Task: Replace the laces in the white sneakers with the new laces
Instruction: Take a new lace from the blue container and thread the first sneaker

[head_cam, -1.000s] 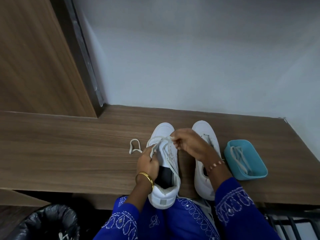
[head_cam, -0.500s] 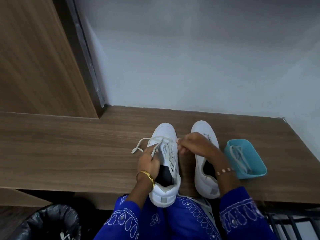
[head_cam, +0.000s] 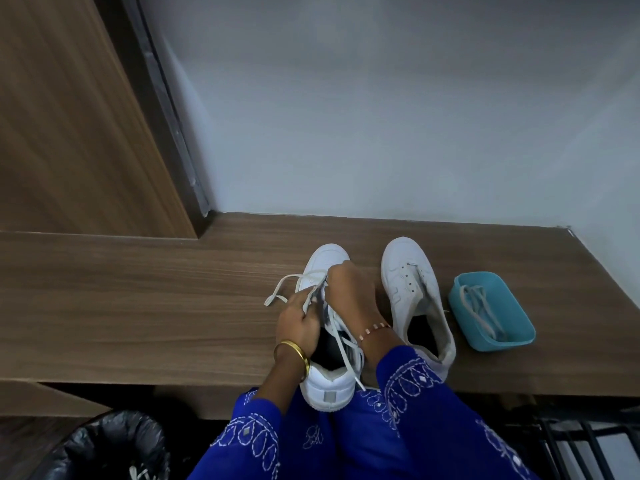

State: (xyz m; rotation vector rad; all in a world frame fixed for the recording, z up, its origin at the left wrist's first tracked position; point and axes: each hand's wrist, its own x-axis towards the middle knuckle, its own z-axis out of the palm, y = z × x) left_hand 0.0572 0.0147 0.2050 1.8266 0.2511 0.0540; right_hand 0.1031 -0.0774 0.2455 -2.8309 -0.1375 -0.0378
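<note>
Two white sneakers stand side by side on the wooden ledge (head_cam: pixel 138 306), toes pointing away from me. The left sneaker (head_cam: pixel 327 386) carries a white lace (head_cam: pixel 282 285) that loops out over the wood to its left. My left hand (head_cam: pixel 298 323) pinches this lace beside the shoe's eyelets. My right hand (head_cam: pixel 349 289) reaches across the same shoe's tongue and grips the lace near the toe. The right sneaker (head_cam: pixel 412 289) shows bare eyelets with no lace. A turquoise tray (head_cam: pixel 498 341) to its right holds pale laces (head_cam: pixel 479 306).
A bin lined with a black bag (head_cam: pixel 114 445) sits below the ledge at the lower left. A wooden panel (head_cam: pixel 69 133) rises at the left and a pale wall (head_cam: pixel 381 116) stands behind. A dark metal rack (head_cam: pixel 581 445) shows at the lower right.
My right hand has moved left, off the space between the shoes and onto the left sneaker's toe end. The loose lace loop at the left has been drawn longer and flatter.
</note>
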